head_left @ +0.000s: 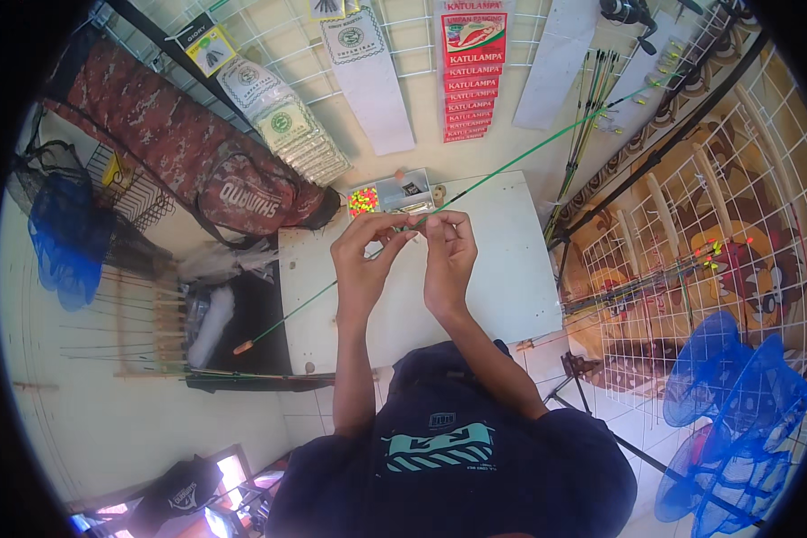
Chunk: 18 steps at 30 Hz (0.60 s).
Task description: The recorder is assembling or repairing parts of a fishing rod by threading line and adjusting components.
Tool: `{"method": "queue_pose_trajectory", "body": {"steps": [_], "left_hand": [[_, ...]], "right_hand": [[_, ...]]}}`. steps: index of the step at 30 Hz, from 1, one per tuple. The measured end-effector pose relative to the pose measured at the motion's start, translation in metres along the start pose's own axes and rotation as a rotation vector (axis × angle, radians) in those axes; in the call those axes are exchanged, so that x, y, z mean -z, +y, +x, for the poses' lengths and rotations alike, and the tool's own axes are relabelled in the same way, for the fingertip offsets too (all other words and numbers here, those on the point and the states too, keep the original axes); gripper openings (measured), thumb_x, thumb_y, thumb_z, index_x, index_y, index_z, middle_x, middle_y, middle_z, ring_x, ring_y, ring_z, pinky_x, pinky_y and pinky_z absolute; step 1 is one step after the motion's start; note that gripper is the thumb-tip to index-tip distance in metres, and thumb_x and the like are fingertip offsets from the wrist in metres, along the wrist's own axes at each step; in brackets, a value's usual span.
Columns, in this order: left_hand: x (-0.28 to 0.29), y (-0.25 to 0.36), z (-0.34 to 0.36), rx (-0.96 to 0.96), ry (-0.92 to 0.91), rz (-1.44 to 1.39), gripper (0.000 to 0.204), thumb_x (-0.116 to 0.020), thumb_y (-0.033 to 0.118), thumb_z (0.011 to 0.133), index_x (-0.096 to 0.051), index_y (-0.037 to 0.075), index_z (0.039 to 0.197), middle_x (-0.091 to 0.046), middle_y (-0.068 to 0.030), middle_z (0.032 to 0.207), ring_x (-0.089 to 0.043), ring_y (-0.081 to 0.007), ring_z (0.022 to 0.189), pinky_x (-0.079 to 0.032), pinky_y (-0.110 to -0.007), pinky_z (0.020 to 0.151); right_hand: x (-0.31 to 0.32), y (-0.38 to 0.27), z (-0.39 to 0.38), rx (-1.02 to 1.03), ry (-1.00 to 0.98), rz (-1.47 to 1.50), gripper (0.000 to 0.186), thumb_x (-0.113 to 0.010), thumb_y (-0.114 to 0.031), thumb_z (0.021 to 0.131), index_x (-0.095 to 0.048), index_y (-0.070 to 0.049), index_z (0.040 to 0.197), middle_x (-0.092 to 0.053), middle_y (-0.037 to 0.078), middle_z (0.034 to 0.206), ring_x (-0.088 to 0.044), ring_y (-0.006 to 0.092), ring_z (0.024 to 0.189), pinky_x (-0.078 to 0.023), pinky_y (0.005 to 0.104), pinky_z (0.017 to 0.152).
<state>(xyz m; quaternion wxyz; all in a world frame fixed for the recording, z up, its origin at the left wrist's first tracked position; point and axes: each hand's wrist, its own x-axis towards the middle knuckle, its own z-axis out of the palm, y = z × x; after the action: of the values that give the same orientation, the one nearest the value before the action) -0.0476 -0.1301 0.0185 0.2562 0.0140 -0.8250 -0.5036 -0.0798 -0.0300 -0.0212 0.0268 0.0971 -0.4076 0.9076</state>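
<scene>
A thin green fishing rod (522, 161) crosses in front of me, from its cork-coloured butt (243, 347) at the lower left up to the far right. Both hands are on its middle, over the white table (502, 260). My left hand (364, 254) pinches thumb and fingers together at the rod. Close beside it, my right hand (448, 260) also grips the rod, fingers bent. Something small and pale shows between the fingertips, too small to make out. Just beyond my hands stands a clear divided box (405, 188) with bright pink and yellow beads (363, 201).
A camouflage rod bag (179, 134) leans at the left, near blue nets (63, 238). Hanging packets (471, 81) line the far wall. At the right are a wire rack (690, 215), upright rods (583, 134) and more blue nets (735, 386).
</scene>
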Motion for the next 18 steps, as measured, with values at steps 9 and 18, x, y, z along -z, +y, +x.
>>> {"method": "queue_pose_trajectory", "body": {"steps": [9,18], "left_hand": [[-0.005,-0.002,0.003,0.004,0.021,-0.118,0.014,-0.064,-0.007,0.083,-0.069,-0.002,0.096,-0.064,-0.0082,0.086,-0.059,-0.0118,0.069,-0.048,-0.024,0.062],[-0.002,-0.005,0.006,0.016,-0.023,-0.159,0.015,-0.064,-0.006,0.085,-0.069,-0.002,0.098,-0.061,-0.0064,0.088,-0.054,-0.009,0.066,-0.043,-0.023,0.059]], "right_hand": [[-0.001,-0.007,0.01,-0.022,0.072,0.008,0.013,-0.059,-0.012,0.095,-0.058,0.001,0.099,-0.062,0.006,0.088,-0.057,0.0103,0.085,-0.046,0.0255,0.081],[0.0,-0.008,0.018,-0.017,0.13,0.082,0.012,-0.06,-0.011,0.094,-0.059,0.001,0.097,-0.062,0.005,0.084,-0.057,0.0096,0.081,-0.046,0.0251,0.078]]}}
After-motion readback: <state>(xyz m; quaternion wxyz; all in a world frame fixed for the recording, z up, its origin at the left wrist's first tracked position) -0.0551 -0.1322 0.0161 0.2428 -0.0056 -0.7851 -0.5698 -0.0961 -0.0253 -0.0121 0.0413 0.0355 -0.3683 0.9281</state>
